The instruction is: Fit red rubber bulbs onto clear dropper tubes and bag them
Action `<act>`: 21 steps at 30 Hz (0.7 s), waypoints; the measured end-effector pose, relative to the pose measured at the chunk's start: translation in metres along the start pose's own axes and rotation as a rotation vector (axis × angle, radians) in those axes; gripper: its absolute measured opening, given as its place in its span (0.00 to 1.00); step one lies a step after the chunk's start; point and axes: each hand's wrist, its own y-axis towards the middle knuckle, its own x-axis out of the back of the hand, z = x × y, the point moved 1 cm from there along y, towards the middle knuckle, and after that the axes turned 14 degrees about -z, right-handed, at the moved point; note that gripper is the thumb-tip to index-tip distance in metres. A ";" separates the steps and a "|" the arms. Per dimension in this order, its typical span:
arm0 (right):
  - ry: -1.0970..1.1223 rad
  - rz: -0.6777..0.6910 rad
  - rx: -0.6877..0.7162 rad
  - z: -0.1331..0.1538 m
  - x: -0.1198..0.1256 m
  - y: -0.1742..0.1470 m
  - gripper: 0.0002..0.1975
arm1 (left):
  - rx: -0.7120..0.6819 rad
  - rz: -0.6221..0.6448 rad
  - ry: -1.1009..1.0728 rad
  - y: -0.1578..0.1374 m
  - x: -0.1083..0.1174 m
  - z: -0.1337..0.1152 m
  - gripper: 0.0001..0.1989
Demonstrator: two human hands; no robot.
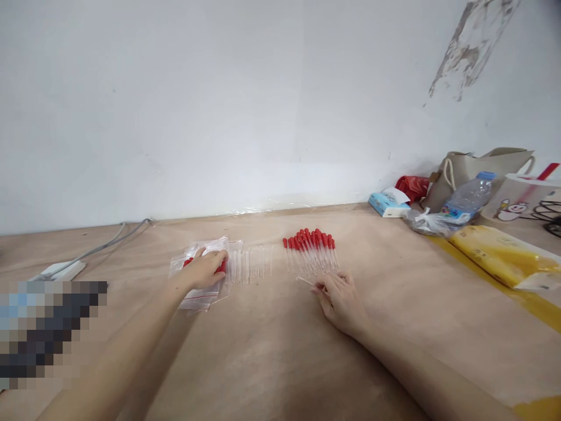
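My left hand (205, 269) lies over a clear zip bag (197, 301) with red rubber bulbs (222, 267) on it or in it; I cannot tell which. Its fingers are spread around the bulbs. Between finger and thumb of my right hand (339, 298) is a thin glass dropper tube (304, 279), its far end pointing left. Just beyond that hand, a fan of droppers with red bulbs (311, 242) rests on the table. Bare glass tubes (252, 266) lie side by side between the bag and the fan.
Brown paper covers the table (263, 362). At left sit a white power strip (65, 271) with a grey cable and a pixelated object. On the right are a blue tissue pack (388, 204), a plastic bottle (471, 199), a paper bag (495, 161), a cup (521, 196) and a yellow pack (504, 251).
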 end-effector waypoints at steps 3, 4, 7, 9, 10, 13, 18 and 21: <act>0.020 0.002 -0.023 -0.001 -0.001 -0.001 0.07 | 0.009 0.019 0.014 0.004 0.000 0.001 0.08; 0.026 0.002 -0.028 -0.001 -0.001 -0.001 0.07 | 0.011 0.021 0.016 0.005 0.001 0.002 0.08; 0.033 0.009 -0.060 -0.001 -0.001 -0.001 0.07 | 0.013 0.018 0.023 0.004 0.008 0.000 0.10; 0.048 0.009 -0.091 -0.003 -0.001 -0.002 0.07 | 0.012 -0.046 0.011 0.001 0.016 -0.005 0.11; 0.064 0.001 -0.103 -0.004 -0.002 -0.003 0.06 | 0.013 -0.108 -0.009 -0.003 0.019 -0.009 0.12; 0.112 -0.031 -0.092 -0.007 -0.005 -0.005 0.10 | 0.026 -0.308 -0.142 -0.017 0.025 -0.023 0.14; 0.160 -0.021 -0.048 -0.006 -0.005 -0.005 0.09 | 0.120 -0.367 -0.476 -0.038 0.001 -0.051 0.15; 0.209 0.006 -0.098 0.000 -0.003 0.001 0.08 | 0.295 -0.376 -0.889 -0.041 -0.017 -0.079 0.19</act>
